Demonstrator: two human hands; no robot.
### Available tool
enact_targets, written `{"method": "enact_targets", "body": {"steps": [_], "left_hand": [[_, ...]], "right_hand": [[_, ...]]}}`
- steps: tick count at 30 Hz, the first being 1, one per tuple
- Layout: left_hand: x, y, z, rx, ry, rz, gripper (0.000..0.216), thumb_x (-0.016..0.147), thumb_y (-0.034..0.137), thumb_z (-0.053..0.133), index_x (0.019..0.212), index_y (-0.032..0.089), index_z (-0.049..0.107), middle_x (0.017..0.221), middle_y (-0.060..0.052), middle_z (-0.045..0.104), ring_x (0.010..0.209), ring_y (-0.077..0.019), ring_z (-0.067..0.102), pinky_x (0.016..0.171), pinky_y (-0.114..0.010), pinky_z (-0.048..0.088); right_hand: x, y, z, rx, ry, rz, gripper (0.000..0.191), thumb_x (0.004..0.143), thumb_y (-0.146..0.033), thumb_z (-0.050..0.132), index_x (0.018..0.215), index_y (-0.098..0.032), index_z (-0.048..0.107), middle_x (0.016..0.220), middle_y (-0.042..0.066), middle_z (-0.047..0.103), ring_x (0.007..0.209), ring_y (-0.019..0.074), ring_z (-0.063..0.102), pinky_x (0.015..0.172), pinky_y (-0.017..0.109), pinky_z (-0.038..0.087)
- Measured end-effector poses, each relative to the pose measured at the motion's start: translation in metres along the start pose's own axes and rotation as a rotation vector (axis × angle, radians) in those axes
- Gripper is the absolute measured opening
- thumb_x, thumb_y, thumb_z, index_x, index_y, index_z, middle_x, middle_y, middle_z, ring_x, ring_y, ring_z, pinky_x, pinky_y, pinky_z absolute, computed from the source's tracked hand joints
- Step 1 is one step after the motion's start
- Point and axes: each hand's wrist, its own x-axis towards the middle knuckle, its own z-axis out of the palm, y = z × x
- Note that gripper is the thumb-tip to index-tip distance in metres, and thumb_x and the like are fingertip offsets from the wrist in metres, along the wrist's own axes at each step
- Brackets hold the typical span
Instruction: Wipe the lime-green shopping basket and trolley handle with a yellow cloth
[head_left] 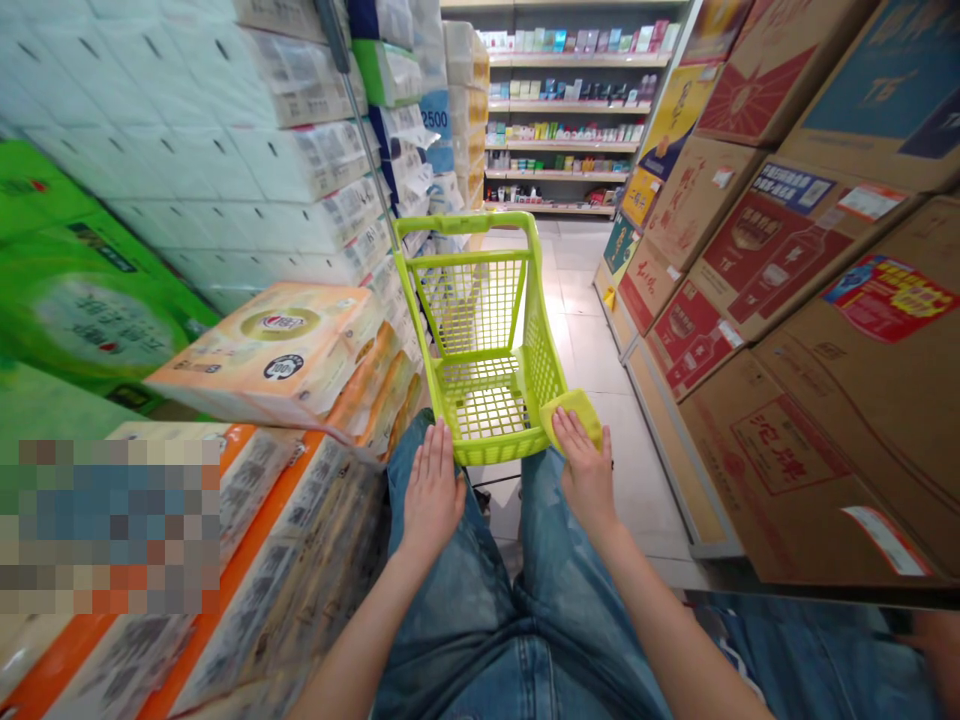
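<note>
A lime-green rolling shopping basket stands before my knees, its mesh inside showing nothing in it. Its metal pull rod rises at the far left corner to a dark grip. My right hand presses a folded yellow cloth against the near right corner of the rim, fingers laid over the cloth. At the near left corner, my left hand rests with its fingers straight and flat, by my knee and close to the rim; whether it touches the basket is hard to tell.
Packs of tissue paper are piled close on the left. Stacked cardboard cartons line a low shelf on the right. A tiled aisle runs ahead to shelves of small boxes. Someone's denim-clad leg shows at lower right.
</note>
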Motion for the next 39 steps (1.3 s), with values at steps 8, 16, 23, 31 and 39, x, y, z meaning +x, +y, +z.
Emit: {"method": "enact_targets", "body": {"steps": [8, 16, 23, 31, 39], "left_hand": [[-0.001, -0.002, 0.001, -0.003, 0.005, 0.011, 0.080, 0.089, 0.012, 0.045, 0.157, 0.011, 0.004, 0.162, -0.018, 0.023, 0.152, -0.0279, 0.018, 0.119, -0.048, 0.031], [-0.003, -0.006, 0.004, 0.018, 0.001, 0.026, 0.079, 0.089, 0.014, 0.046, 0.157, 0.009, 0.007, 0.162, -0.019, 0.023, 0.152, -0.0279, 0.018, 0.120, -0.048, 0.030], [-0.001, -0.003, 0.004, -0.006, 0.011, 0.020, 0.081, 0.089, 0.012, 0.046, 0.157, 0.011, 0.002, 0.163, -0.017, 0.021, 0.152, -0.0280, 0.017, 0.119, -0.049, 0.030], [-0.001, -0.001, 0.003, 0.001, 0.014, 0.012, 0.082, 0.088, 0.012, 0.048, 0.157, 0.010, 0.003, 0.163, -0.018, 0.022, 0.152, -0.0283, 0.017, 0.120, -0.048, 0.029], [-0.002, -0.004, 0.004, -0.002, 0.011, 0.018, 0.080, 0.089, 0.013, 0.046, 0.157, 0.010, 0.003, 0.162, -0.019, 0.023, 0.152, -0.0283, 0.017, 0.119, -0.049, 0.031]], "right_hand": [[0.002, -0.090, 0.034, 0.106, -0.133, -0.137, 0.074, 0.078, 0.003, 0.036, 0.150, -0.013, 0.038, 0.156, 0.007, 0.041, 0.148, 0.0172, 0.030, 0.124, 0.044, 0.019], [0.006, -0.111, 0.040, 0.143, -0.182, -0.243, 0.070, 0.083, 0.001, 0.038, 0.152, -0.016, 0.035, 0.156, 0.006, 0.039, 0.148, 0.0156, 0.029, 0.125, 0.044, 0.014], [-0.004, -0.030, 0.016, 0.104, -0.109, -0.201, 0.081, 0.078, 0.006, 0.032, 0.155, -0.019, 0.029, 0.155, 0.005, 0.041, 0.148, 0.0166, 0.030, 0.123, 0.045, 0.022], [-0.001, -0.004, 0.009, 0.075, -0.008, -0.037, 0.087, 0.072, 0.008, 0.032, 0.155, -0.016, 0.029, 0.156, 0.010, 0.040, 0.148, 0.0205, 0.029, 0.121, 0.050, 0.029], [-0.001, -0.107, 0.043, 0.152, -0.123, -0.152, 0.072, 0.081, 0.003, 0.036, 0.152, -0.011, 0.035, 0.157, 0.009, 0.038, 0.148, 0.0192, 0.029, 0.122, 0.043, 0.030]]}}
